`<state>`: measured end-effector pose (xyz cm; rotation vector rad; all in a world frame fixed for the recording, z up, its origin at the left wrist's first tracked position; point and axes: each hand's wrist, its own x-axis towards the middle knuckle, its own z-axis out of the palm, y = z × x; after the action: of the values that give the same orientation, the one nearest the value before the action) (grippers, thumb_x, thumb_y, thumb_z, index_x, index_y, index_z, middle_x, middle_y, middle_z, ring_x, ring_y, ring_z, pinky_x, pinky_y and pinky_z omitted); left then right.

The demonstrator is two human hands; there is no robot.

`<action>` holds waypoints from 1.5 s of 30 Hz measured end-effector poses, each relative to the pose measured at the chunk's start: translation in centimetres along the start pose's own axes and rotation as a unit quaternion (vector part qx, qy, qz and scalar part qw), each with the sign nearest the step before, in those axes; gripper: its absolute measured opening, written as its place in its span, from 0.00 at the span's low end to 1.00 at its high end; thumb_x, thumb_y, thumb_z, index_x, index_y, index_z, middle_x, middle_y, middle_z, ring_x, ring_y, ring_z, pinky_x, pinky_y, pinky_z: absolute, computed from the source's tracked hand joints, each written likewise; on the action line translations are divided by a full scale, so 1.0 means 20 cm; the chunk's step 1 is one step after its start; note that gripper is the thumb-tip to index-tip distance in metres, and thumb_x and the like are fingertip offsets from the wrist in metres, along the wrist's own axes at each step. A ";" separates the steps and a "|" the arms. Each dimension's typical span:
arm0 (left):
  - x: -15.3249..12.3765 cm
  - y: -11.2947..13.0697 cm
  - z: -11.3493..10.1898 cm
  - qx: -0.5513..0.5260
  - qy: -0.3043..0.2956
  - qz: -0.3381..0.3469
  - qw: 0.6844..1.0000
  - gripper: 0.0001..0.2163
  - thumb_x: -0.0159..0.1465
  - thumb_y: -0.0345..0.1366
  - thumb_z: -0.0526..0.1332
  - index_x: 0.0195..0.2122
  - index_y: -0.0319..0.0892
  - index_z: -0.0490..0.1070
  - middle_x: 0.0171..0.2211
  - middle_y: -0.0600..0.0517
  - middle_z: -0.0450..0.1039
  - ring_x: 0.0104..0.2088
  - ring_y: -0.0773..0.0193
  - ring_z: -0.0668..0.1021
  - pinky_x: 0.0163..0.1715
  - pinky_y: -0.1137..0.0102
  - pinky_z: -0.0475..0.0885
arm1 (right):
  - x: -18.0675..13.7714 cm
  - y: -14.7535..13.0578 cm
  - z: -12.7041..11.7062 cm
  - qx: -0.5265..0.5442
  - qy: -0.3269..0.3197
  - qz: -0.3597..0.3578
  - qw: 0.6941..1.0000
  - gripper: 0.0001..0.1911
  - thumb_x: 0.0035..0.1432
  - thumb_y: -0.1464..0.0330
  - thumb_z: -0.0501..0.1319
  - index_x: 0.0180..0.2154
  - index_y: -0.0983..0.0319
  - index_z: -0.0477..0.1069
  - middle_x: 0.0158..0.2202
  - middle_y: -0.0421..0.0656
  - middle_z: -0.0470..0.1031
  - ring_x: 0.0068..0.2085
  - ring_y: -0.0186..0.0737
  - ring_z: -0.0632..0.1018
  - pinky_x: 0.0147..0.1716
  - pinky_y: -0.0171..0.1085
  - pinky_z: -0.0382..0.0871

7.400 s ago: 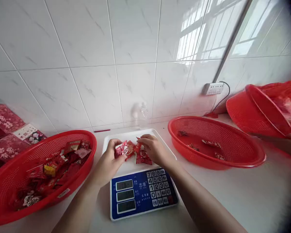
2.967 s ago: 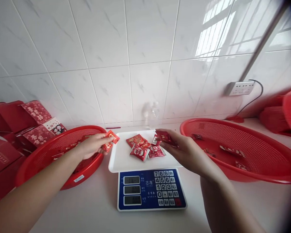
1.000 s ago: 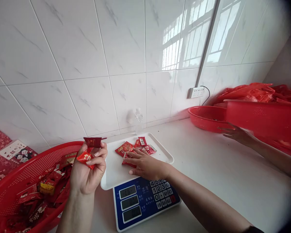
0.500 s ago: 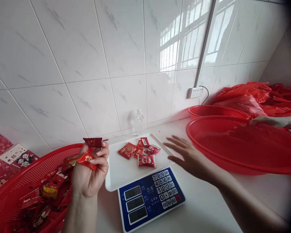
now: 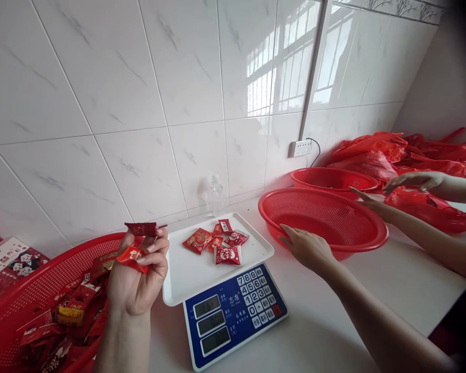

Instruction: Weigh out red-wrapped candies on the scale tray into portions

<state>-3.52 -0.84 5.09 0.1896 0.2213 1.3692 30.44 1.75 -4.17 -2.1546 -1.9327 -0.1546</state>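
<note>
My left hand (image 5: pixel 140 280) is raised beside the scale, its fingers closed on wrapped candies. One is a dark red candy (image 5: pixel 140 229) at the fingertips; below it a bright orange-red candy (image 5: pixel 132 258) lies against the palm. My right hand (image 5: pixel 308 249) has its fingers stretched out at the near left side of a red plastic basket (image 5: pixel 357 243); whether it presses on the wall I cannot tell. Between my hands stands a blue and white digital scale (image 5: pixel 236 316). Its white tray (image 5: pixel 190 280) carries several red candy packets (image 5: pixel 227 254).
A red basket (image 5: pixel 68 252) full of wrapped sweets stands at left. Another red basket (image 5: pixel 334 178) and red plastic bags (image 5: pixel 365 150) lie at back right. A clear bottle (image 5: pixel 217 194) stands by the wall. A co-worker's hands (image 5: pixel 415 181) reach in from the right.
The red basket at right has come down flat onto the table, nearer the tray. My right hand has moved to its side. The co-worker's hand has come off it, and a second one shows.
</note>
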 end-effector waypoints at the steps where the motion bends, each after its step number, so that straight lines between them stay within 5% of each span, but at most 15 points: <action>1: 0.00 0.00 0.00 0.002 -0.003 0.000 1.000 0.13 0.69 0.39 0.44 0.41 0.36 0.61 0.30 0.48 0.64 0.20 0.75 0.68 0.11 0.86 0.67 | 0.03 -0.02 0.01 0.006 0.000 -0.008 1.000 0.24 0.65 0.60 0.44 0.57 0.63 0.62 0.47 0.53 0.76 0.46 0.55 0.76 0.36 0.48 0.70; 5: 0.00 0.00 0.00 0.010 -0.016 0.003 1.000 0.13 0.69 0.38 0.43 0.40 0.35 0.61 0.30 0.48 0.64 0.20 0.76 0.68 0.11 0.87 0.66 | 0.11 -0.12 0.01 0.043 0.008 -0.057 0.997 0.23 0.64 0.61 0.49 0.57 0.65 0.63 0.51 0.54 0.73 0.51 0.54 0.73 0.45 0.49 0.67; 8: 0.00 0.01 0.00 0.020 -0.018 0.000 1.000 0.12 0.69 0.38 0.43 0.40 0.36 0.61 0.29 0.49 0.63 0.20 0.75 0.68 0.11 0.86 0.66 | 0.11 -0.23 -0.02 0.116 0.035 -0.168 0.978 0.22 0.63 0.63 0.52 0.56 0.65 0.64 0.55 0.53 0.69 0.57 0.50 0.68 0.54 0.47 0.60; 11: 0.00 0.01 0.00 0.025 -0.021 0.002 0.999 0.12 0.69 0.37 0.42 0.40 0.36 0.60 0.30 0.49 0.64 0.20 0.75 0.68 0.11 0.86 0.67 | 0.08 -0.35 -0.05 0.205 -0.039 -0.324 0.923 0.22 0.62 0.61 0.54 0.55 0.60 0.66 0.55 0.49 0.70 0.56 0.45 0.68 0.54 0.43 0.62; 14: 0.00 0.00 -0.01 0.034 -0.022 0.006 0.999 0.12 0.69 0.37 0.42 0.40 0.36 0.60 0.30 0.49 0.63 0.20 0.75 0.68 0.11 0.86 0.67 | 0.06 -0.46 -0.06 0.179 -0.089 -0.397 0.896 0.23 0.58 0.63 0.59 0.55 0.59 0.67 0.54 0.48 0.71 0.58 0.48 0.67 0.56 0.47 0.58; 20: -0.01 0.00 0.00 0.062 -0.027 0.009 0.998 0.12 0.69 0.37 0.42 0.40 0.36 0.61 0.29 0.50 0.62 0.20 0.75 0.68 0.11 0.86 0.67 | 0.13 -0.50 -0.05 0.150 -0.023 -0.388 0.909 0.17 0.54 0.68 0.60 0.47 0.59 0.71 0.40 0.46 0.78 0.43 0.46 0.75 0.44 0.44 0.65; 23: -0.02 0.02 0.01 0.060 -0.031 0.017 0.998 0.12 0.69 0.37 0.42 0.40 0.36 0.61 0.29 0.50 0.62 0.20 0.75 0.68 0.11 0.86 0.67 | 0.21 -0.38 -0.11 0.123 0.067 -0.268 0.953 0.15 0.56 0.67 0.57 0.46 0.60 0.72 0.37 0.47 0.78 0.39 0.45 0.75 0.40 0.43 0.65; 27: -0.03 0.03 0.01 0.038 -0.038 0.025 0.998 0.14 0.69 0.37 0.41 0.39 0.36 0.61 0.29 0.49 0.62 0.20 0.75 0.68 0.11 0.86 0.67 | 0.29 -0.17 -0.17 0.058 0.135 -0.102 0.984 0.16 0.58 0.68 0.53 0.48 0.59 0.71 0.46 0.51 0.75 0.48 0.54 0.72 0.44 0.52 0.64; 31: -0.02 0.03 0.01 0.046 -0.040 0.025 0.998 0.13 0.69 0.37 0.41 0.39 0.36 0.61 0.29 0.49 0.63 0.20 0.74 0.68 0.11 0.85 0.66 | 0.28 -0.18 -0.11 0.120 0.038 -0.177 0.976 0.25 0.61 0.61 0.52 0.58 0.61 0.62 0.60 0.53 0.61 0.60 0.54 0.61 0.53 0.51 0.60; 34: -0.02 0.02 0.01 0.052 -0.037 0.027 0.998 0.13 0.69 0.37 0.41 0.38 0.36 0.61 0.30 0.49 0.63 0.20 0.75 0.68 0.11 0.86 0.66 | 0.24 -0.35 -0.04 0.177 -0.129 -0.258 0.941 0.36 0.58 0.50 0.53 0.64 0.55 0.50 0.67 0.49 0.45 0.66 0.55 0.48 0.59 0.53 0.51; 37: -0.04 0.02 0.01 0.050 -0.039 0.030 0.997 0.13 0.69 0.37 0.41 0.39 0.36 0.61 0.30 0.49 0.63 0.20 0.75 0.68 0.11 0.86 0.67 | 0.24 -0.54 0.02 0.181 -0.202 -0.252 0.929 0.46 0.53 0.42 0.52 0.66 0.54 0.41 0.69 0.50 0.35 0.66 0.58 0.36 0.60 0.59 0.40; 41: -0.06 0.03 0.01 0.051 -0.038 0.036 0.997 0.14 0.69 0.37 0.41 0.39 0.35 0.62 0.30 0.49 0.62 0.20 0.75 0.68 0.12 0.86 0.67 | 0.29 -0.70 0.07 0.164 -0.209 -0.246 0.932 0.48 0.50 0.38 0.50 0.66 0.52 0.42 0.68 0.52 0.38 0.65 0.65 0.37 0.56 0.68 0.34; 45: -0.05 0.03 0.02 0.061 -0.038 0.044 0.996 0.15 0.69 0.37 0.40 0.38 0.34 0.62 0.30 0.49 0.62 0.20 0.75 0.68 0.12 0.86 0.66 | 0.33 -0.73 0.11 0.147 -0.137 -0.319 0.926 0.42 0.54 0.43 0.51 0.65 0.57 0.49 0.64 0.55 0.53 0.64 0.64 0.51 0.56 0.62 0.48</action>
<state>-4.17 -1.76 5.59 0.3558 0.2344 1.4346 16.63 9.94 -3.13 -1.3547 -2.5614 0.3246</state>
